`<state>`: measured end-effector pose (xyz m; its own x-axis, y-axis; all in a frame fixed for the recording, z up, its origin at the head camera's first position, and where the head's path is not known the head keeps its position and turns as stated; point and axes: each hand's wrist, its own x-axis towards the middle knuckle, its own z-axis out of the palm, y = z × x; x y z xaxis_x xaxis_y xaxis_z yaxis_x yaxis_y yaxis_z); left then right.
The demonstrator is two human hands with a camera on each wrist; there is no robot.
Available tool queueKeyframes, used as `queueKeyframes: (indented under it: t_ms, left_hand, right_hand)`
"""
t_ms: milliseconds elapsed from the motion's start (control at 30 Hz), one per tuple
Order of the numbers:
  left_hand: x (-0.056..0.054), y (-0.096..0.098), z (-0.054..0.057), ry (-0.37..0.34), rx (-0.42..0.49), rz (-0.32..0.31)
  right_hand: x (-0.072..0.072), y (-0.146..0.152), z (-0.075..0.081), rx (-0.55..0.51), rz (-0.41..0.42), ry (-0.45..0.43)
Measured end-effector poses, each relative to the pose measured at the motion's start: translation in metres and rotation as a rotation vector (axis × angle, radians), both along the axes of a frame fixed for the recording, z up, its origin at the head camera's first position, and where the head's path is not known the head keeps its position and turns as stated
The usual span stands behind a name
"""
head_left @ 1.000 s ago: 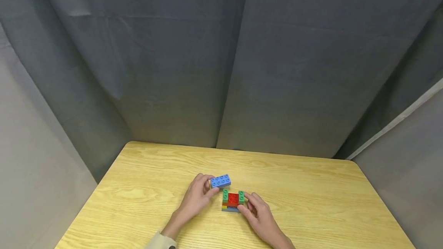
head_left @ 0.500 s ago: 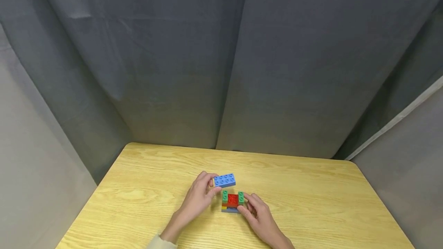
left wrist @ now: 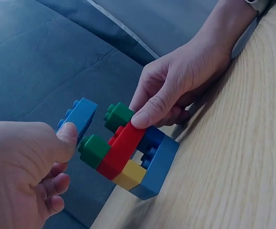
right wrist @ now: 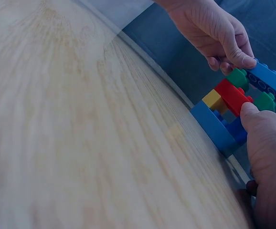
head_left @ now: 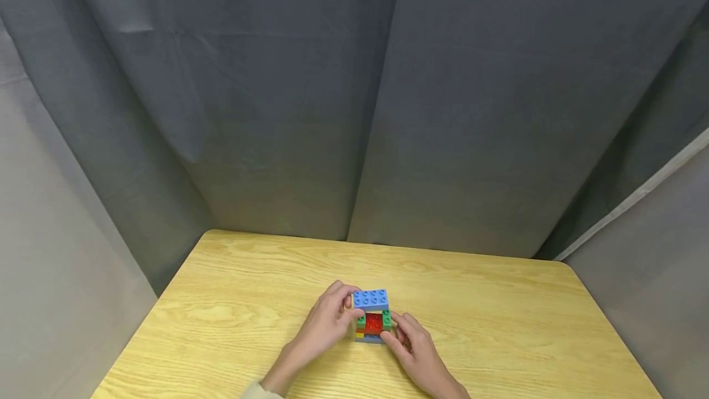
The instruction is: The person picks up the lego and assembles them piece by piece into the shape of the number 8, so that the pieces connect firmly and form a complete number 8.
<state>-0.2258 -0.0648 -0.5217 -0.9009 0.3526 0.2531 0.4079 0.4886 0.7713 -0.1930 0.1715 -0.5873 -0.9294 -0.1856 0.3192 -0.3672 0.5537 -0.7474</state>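
Observation:
My left hand (head_left: pixel 325 324) pinches a blue toy brick (head_left: pixel 370 299) between thumb and fingers, just above a stack of bricks. In the right wrist view the blue brick (right wrist: pixel 268 80) is slightly tilted over the stack's green bricks, its hollow underside partly showing. The stack has a long blue brick (left wrist: pixel 161 167) at the bottom, a yellow brick (left wrist: pixel 130 175) and a darker blue one above it, then a red brick (left wrist: pixel 122 150). Two green bricks (left wrist: pixel 94 150) stand at the red brick's ends. My right hand (head_left: pixel 416 350) grips the stack's right side, thumb on the near face.
The stack stands on a light wood-grain table (head_left: pixel 498 319). Grey curtains (head_left: pixel 277 109) hang behind the table's far edge, and paler panels (head_left: pixel 50 233) flank it on both sides.
My left hand has carried the blue brick to the right and toward me, from behind the stack to over its green bricks. The right hand keeps its grip on the stack.

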Motion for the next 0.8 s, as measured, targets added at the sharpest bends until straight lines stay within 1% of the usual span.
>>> queueKeyframes:
  t_ms: [167,433,633,800]
  left_hand:
    - [0.0011,0.002,-0.001,-0.001,-0.011,-0.016]
    - [0.0043,0.003,0.0006,0.007,-0.01,-0.055]
    - [0.0047,0.0021,0.002,0.005,-0.02,-0.057]
    - [0.0043,0.0015,0.0004,0.01,-0.02,-0.055]
  right_hand:
    - [0.0,-0.0005,0.0007,0.0,0.002,0.004]
    - [-0.0005,0.0005,-0.0017,-0.004,0.029,0.061]
    - [-0.0004,0.0003,-0.0013,0.002,0.031,0.074]
    - [0.0003,-0.0003,-0.0002,-0.001,0.039,0.085]
